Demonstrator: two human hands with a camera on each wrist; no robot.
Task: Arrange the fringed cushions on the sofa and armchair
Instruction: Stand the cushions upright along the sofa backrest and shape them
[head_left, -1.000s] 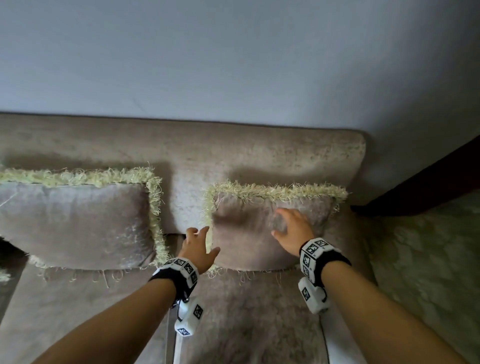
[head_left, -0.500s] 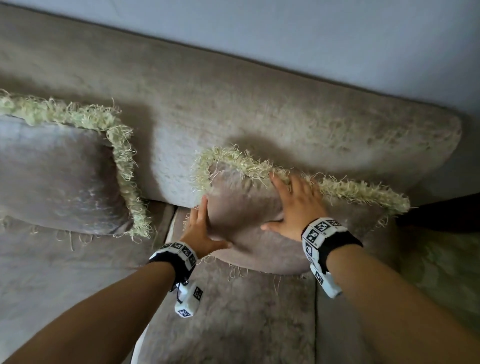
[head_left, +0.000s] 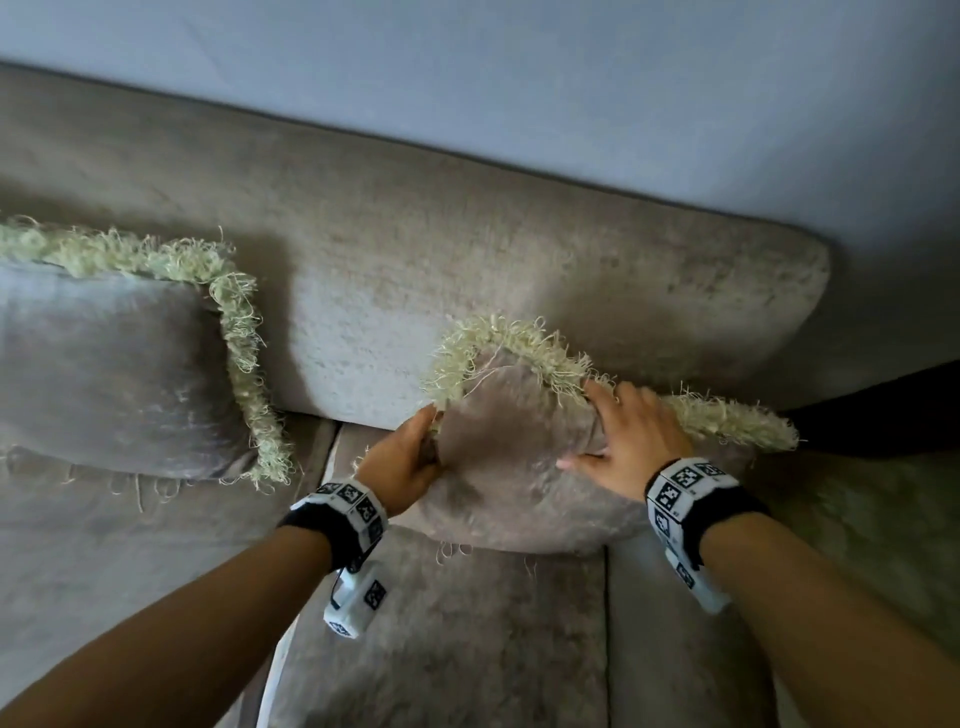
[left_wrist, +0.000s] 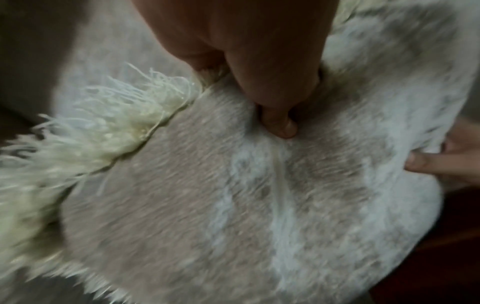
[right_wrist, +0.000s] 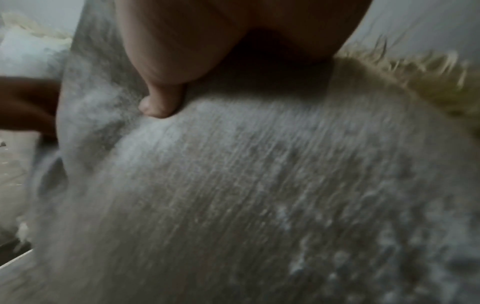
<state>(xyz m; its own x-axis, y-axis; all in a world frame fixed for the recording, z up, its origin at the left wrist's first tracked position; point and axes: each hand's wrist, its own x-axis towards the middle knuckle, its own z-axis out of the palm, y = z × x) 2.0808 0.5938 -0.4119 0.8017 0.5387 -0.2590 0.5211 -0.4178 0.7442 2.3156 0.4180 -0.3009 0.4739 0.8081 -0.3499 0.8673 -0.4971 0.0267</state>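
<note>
A taupe velvet cushion with pale yellow-green fringe leans at an angle on the right end of the sofa. My left hand grips its left edge; in the left wrist view the thumb digs into the cushion's face. My right hand holds the top edge, with its fingers over the fringe. That hand's thumb presses on the front of the cushion. The top edge sags under that hand. A second fringed cushion stands against the backrest at the left.
The sofa seat lies bare in front of the cushions. A plain wall rises right behind the backrest. Past the sofa's right end are a dark gap and a pale patterned surface.
Both hands went from lying flat on the right cushion to gripping it, the left at its side edge, the right at its top. The cushion has tilted and its top edge now buckles.
</note>
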